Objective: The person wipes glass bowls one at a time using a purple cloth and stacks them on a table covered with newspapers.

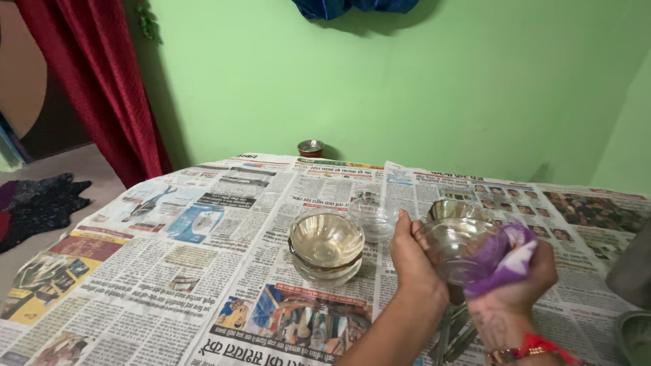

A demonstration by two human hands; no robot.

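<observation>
In the head view, the left hand (411,261) was closed around the near wall of a clear glass bowl (454,247), fingers wrapped on its rim at about nine o'clock of the bowl. The right hand (519,285) was closed on a purple cloth (505,257), pressing it into the bowl's inside from the three o'clock side. The bowl was held tilted just above the newspaper-covered table (203,271), toward four o'clock from the table's middle.

The bowl looked stiff, smooth and breakable, fairly light for one hand but likely slippery on its polished wall; the rim and the outer curve seemed the safest places to hold, with the palm cupped under it. The cloth was soft and limp and bunched easily.

At nine o'clock from the held bowl stood a stack of amber-tinted glass bowls (326,247); two could be told for certain, perhaps more. Just beyond it, at about one o'clock of the stack, sat one small clear bowl (371,218). Behind the held bowl, at twelve o'clock, the rim of one more glass bowl (453,209) showed. Below the hands lay several metal utensils (453,335), too overlapped to count. One small metal-lidded tin (311,148) stood at the table's far edge by the green wall (407,88). A red curtain (102,88) hung at ten o'clock.
</observation>
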